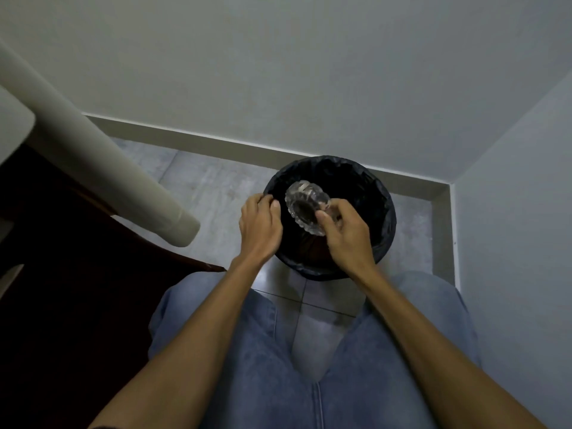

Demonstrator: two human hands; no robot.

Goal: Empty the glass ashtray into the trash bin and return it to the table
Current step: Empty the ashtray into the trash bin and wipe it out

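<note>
The fingers (325, 219) of the right hand (348, 235) are wrapped around one edge of the glass ashtray (306, 207), gripping it tight. The fingers of the left hand (260, 226) are curled in and pinch the black bag at the rim of the trash bin (380, 212), just beside the ashtray but not touching it.

The biggest things are the pale walls (278, 57) and the grey tiled floor (216, 187). A dark wooden table (62, 258) with a thick white leg (93, 156) stands on the left. The person's legs in blue jeans (247, 351) fill the bottom. The round bin sits on the floor in the corner, lined with a black bag.

The ashtray is round and see-through, with a bumpy, wavy edge and a dark middle. It is tipped up on its side and held in the air over the open bin. It sits between the two hands, with the right thumb pressed on its near side.
</note>
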